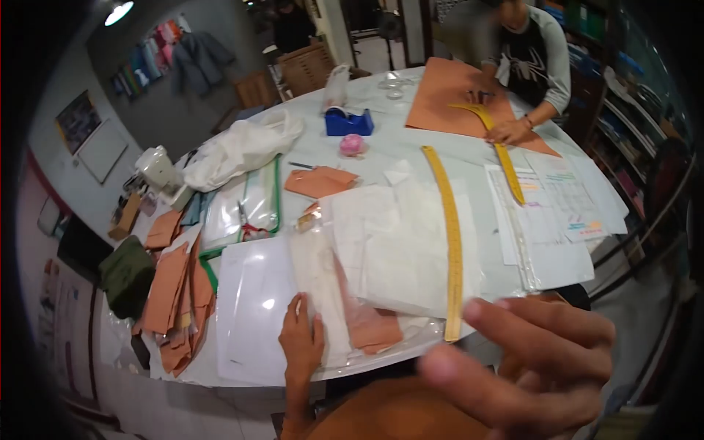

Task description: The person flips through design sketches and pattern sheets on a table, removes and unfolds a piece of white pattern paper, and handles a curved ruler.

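Observation:
My left hand (302, 339) lies with its fingers stretched out at the table's near edge, where a white sheet or folder (257, 293) meets a clear plastic sleeve with pale paper (323, 293) inside. My right hand (535, 359) is raised close to the camera, fingers half bent and apart, with nothing between them. Beyond it a yellow ruler (452, 257) with a curved far end lies on large white paper pieces (403, 264). A folded orange-brown piece (375, 330) shows through plastic beside my left hand.
Across the table a person (532, 66) bends over a large orange-brown sheet (447, 103), a hand on a yellow curved ruler (504, 161). Red-handled scissors (249, 226), a blue tape dispenser (348, 123), a pink ball-like bundle (353, 145) and orange-brown pieces (172, 293) lie around.

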`<state>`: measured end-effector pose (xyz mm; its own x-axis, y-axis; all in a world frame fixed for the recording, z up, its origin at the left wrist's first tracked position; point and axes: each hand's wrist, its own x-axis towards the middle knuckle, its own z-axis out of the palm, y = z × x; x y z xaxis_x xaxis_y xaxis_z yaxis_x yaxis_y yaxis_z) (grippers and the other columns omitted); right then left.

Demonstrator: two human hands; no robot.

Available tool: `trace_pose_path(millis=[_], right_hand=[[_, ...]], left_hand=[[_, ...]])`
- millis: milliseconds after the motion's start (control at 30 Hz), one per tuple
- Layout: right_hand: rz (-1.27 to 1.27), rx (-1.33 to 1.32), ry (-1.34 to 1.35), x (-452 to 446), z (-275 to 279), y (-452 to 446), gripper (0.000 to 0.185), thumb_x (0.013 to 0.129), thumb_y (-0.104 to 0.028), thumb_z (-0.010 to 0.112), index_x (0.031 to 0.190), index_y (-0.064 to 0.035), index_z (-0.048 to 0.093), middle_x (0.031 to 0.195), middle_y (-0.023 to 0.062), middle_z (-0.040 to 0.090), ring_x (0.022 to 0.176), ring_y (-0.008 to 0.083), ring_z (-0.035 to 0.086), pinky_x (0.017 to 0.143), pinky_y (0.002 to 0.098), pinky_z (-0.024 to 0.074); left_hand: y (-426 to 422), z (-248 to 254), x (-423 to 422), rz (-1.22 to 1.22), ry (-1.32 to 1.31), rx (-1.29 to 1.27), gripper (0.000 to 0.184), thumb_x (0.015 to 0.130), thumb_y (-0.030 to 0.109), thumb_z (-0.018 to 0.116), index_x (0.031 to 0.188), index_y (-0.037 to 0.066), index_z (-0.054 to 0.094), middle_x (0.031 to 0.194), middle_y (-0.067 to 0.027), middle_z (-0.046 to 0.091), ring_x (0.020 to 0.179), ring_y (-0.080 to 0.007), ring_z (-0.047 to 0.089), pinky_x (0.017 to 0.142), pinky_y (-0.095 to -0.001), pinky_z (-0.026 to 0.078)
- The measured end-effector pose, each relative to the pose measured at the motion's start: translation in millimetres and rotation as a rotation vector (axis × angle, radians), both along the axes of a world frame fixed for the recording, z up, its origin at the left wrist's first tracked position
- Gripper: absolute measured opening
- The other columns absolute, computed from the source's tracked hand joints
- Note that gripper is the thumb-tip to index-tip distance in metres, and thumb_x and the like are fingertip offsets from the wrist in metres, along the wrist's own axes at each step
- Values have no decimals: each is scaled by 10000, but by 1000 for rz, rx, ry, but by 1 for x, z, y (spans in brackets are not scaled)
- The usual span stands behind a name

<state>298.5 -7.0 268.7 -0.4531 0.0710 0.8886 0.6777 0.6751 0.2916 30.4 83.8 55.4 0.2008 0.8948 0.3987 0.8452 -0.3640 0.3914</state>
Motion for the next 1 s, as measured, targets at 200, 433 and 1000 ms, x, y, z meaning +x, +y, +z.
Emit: trace_pose_path(millis=[200,433,1000], right_hand=[[-97,-399,636,87,-17,24,408,959,-239,382,906,42,672,773,128,663,697,200,656,666,307,530],[-1189,-996,398,287,-192,181,353,856,-281,622,1087,-15,609,967,199,650,927,346,632,769,438,505],[-1308,-706,435,273,-265,213,282,691,9,652,956,0,556,964,163,530,933,318,520,744,435,448]], left_hand=[[0,-4,-3,-4,-22,27,434,854,126,565,1259,-18,507,1249,-220,526,1022,-383,583,816,-421,502],[-1,-5,-4,-3,-13,39,440,841,144,580,1246,-16,516,1234,-202,537,987,-368,592,782,-417,510],[-6,-8,-3,4,-15,-37,454,882,169,543,1312,46,464,1290,-195,476,1055,-396,537,861,-448,476]])
